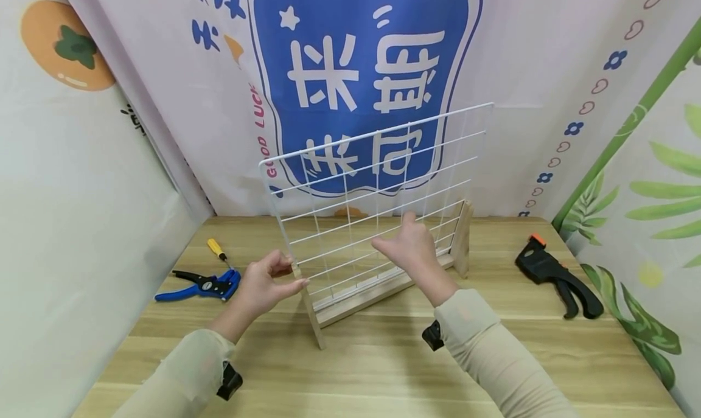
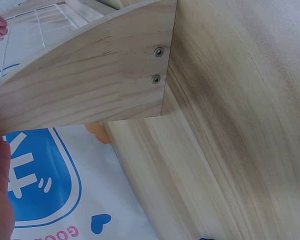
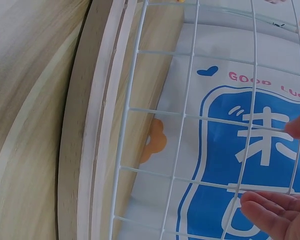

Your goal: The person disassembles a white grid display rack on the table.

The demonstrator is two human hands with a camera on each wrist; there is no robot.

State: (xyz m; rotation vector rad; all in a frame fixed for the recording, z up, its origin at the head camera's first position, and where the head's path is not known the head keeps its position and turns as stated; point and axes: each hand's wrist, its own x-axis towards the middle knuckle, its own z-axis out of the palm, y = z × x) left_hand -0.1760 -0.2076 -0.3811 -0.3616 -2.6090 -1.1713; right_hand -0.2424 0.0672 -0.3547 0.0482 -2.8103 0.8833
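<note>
Head view: blue pliers (image 1: pixel 199 286) left, black clamp (image 1: pixel 558 275) right of grid (image 1: pixel 378 199).

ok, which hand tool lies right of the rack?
The black clamp with the orange tip; the blue-handled pliers and yellow screwdriver lie on the left.

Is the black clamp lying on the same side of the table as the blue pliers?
No, the black clamp lies at the table's right, the blue pliers at its left.

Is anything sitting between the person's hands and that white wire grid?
Nothing visible does. The left hand already pinches the white wire grid at its lower left corner, and the right hand touches its wires directly.
</note>
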